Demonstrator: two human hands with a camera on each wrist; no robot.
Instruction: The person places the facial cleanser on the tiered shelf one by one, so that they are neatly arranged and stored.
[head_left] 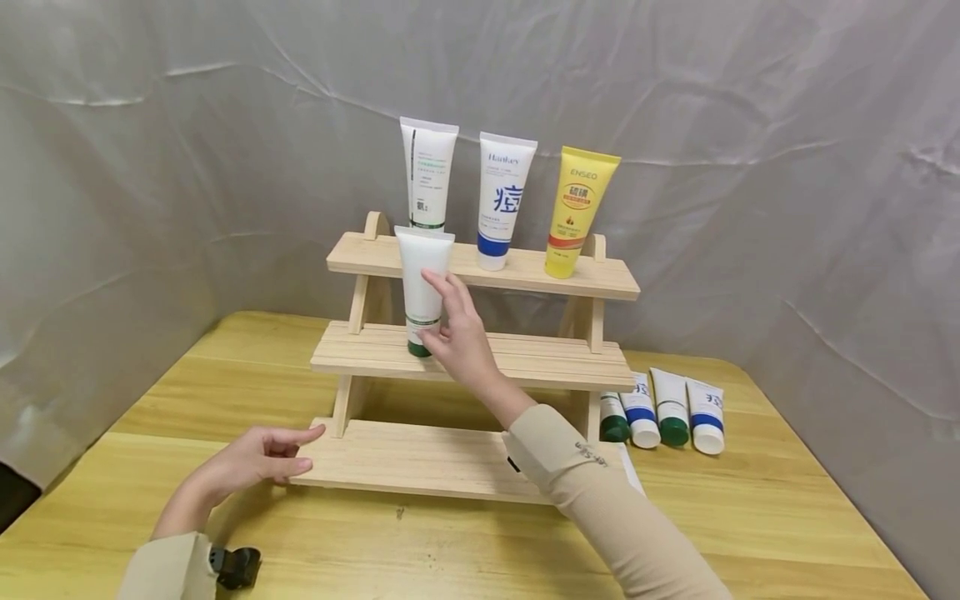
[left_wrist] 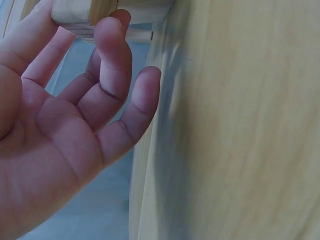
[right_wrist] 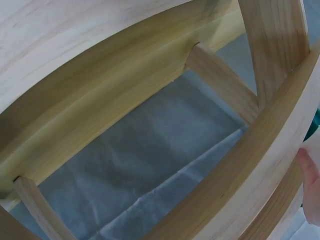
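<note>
Held tube: a white tube (head_left: 417,287) with a green cap stands upright at the left part of the middle shelf (head_left: 547,354), cap down. Its base overlaps that board in the head view; whether it bears its full weight there I cannot tell.
Right hand: the right hand (head_left: 461,337) pinches this tube from its right side, one finger high on the body and the thumb low near the cap. Such a spread grip probably serves to stop the narrow base from tipping.
Left hand: the left hand (head_left: 255,458) has its thumb and a finger about the left corner of the bottom shelf (head_left: 420,458), the other fingers bent below, grasping the board lightly. This likely steadies the wooden frame while the other arm reaches across.
Top shelf: a white tube with green print (head_left: 431,171), a blue-and-white tube (head_left: 504,196) and a yellow tube (head_left: 577,208) stand apart on their caps, labels forward, presumably so each can be read. The flat cap ends seem to suit standing this way.
Right of the stand: four more tubes (head_left: 671,404) lie side by side on the worktop (head_left: 750,500), caps toward the person, perhaps grouped for easy reach.
Stepped boards: the shelves rise toward the back, so a front row should hide little of the one behind.
</note>
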